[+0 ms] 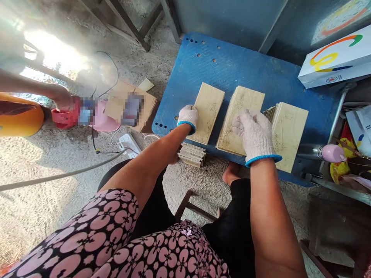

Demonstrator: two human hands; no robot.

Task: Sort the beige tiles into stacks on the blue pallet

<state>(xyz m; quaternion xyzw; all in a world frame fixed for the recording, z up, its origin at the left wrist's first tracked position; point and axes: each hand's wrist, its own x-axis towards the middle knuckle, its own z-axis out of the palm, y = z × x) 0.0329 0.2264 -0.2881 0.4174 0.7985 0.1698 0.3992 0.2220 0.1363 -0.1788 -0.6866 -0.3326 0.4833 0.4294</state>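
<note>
Thin rectangular wooden boards lie in three groups on a blue table. My left hand [188, 117], in a white knit glove with a blue cuff, is closed at the left edge of the left board [209, 112]. Over the middle stack of boards [247, 100] is my right hand [256, 131], gloved the same way. Its fingers are curled together, and whatever they hold, if anything, is hidden. The right group [290, 133] has a top board lying over several others with staggered edges.
The blue table [237, 65] carries a white box [336, 58] at its back right. Below its front edge stands another stack of boards [191, 154]. At left, a person's hand [62, 98] touches a red object [66, 114]. A white power strip [129, 144] and cables lie on the floor.
</note>
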